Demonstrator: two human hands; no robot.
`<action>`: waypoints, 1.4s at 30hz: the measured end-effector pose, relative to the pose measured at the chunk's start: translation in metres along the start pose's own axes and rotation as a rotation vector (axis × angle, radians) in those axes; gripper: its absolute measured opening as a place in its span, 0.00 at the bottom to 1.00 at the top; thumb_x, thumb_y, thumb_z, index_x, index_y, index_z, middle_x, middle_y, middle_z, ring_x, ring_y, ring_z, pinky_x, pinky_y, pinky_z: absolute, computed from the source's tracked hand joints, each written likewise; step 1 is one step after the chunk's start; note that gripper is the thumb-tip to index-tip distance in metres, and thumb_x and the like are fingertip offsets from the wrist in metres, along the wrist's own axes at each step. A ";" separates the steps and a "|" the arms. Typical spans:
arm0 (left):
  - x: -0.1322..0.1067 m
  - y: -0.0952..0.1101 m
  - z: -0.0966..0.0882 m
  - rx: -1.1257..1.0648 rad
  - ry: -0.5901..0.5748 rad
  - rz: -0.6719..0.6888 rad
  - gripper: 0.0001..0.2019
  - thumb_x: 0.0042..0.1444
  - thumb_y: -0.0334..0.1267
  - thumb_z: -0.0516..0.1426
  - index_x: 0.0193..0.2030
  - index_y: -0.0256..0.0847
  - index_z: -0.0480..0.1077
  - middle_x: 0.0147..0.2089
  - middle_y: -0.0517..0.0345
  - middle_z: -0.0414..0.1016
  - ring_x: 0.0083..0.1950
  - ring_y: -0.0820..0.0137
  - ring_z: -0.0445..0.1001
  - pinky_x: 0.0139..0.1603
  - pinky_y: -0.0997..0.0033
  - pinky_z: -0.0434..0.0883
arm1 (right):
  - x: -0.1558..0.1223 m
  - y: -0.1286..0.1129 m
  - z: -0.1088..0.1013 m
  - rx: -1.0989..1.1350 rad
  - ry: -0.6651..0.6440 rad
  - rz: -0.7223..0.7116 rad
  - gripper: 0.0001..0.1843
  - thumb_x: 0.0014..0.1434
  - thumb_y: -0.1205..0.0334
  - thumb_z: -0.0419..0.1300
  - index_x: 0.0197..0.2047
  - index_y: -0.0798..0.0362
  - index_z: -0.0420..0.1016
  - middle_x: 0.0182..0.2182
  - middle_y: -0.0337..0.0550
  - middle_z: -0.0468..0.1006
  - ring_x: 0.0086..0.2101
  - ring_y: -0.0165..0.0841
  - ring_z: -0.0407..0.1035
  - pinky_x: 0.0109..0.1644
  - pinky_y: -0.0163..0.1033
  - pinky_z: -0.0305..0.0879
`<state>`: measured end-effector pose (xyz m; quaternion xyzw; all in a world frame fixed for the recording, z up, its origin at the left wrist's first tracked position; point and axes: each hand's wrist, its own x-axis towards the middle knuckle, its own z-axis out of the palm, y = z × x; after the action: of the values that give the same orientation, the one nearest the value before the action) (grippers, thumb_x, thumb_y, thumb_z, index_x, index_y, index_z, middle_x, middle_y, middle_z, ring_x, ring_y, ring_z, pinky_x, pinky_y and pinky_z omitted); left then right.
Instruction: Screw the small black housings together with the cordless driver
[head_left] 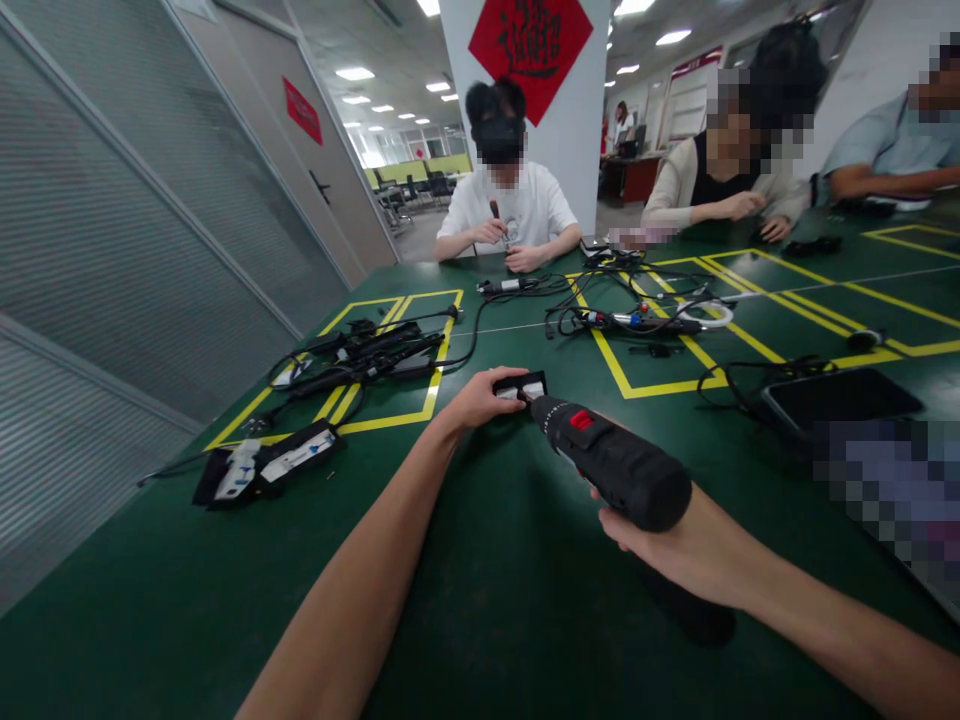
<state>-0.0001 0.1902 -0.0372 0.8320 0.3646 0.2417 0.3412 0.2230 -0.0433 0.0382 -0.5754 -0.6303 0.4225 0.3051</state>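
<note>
My right hand (660, 535) is wrapped round a black electric screwdriver (611, 465) with a red switch, its tip pointing at a small black part with white pieces (521, 384) lying on the green table (480, 600). My left hand (480, 398) is closed on the left end of that part and holds it down on the table. The screwdriver's tip touches or nearly touches the part.
Opened black casings with white inserts (262, 465) lie at the left, a heap of black tools and cables (360, 355) behind them. More cables and a white ring (645, 320) lie further back; a dark tablet (840, 398) sits at the right. Other people sit across the table.
</note>
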 end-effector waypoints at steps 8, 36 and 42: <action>-0.001 -0.003 0.002 0.088 0.061 0.041 0.29 0.47 0.41 0.63 0.58 0.42 0.69 0.50 0.52 0.71 0.48 0.63 0.71 0.51 0.63 0.68 | 0.010 -0.007 -0.010 0.116 -0.069 0.240 0.03 0.52 0.65 0.56 0.31 0.52 0.71 0.22 0.38 0.72 0.24 0.30 0.65 0.27 0.36 0.59; -0.005 -0.010 0.011 -0.132 0.098 -0.007 0.31 0.47 0.39 0.63 0.60 0.43 0.65 0.56 0.50 0.68 0.49 0.64 0.71 0.52 0.63 0.69 | 0.001 0.014 -0.007 0.086 -0.131 0.065 0.09 0.56 0.62 0.58 0.42 0.51 0.68 0.26 0.36 0.71 0.28 0.32 0.67 0.35 0.39 0.64; -0.005 -0.008 0.011 -0.126 0.077 -0.035 0.31 0.47 0.40 0.63 0.60 0.43 0.64 0.56 0.51 0.68 0.47 0.66 0.72 0.51 0.63 0.70 | 0.005 0.012 -0.013 0.177 -0.125 0.111 0.07 0.54 0.65 0.56 0.39 0.51 0.68 0.25 0.35 0.70 0.29 0.32 0.67 0.34 0.38 0.61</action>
<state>0.0004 0.1861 -0.0504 0.7925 0.3759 0.2902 0.3827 0.2395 -0.0364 0.0330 -0.5527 -0.5756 0.5279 0.2908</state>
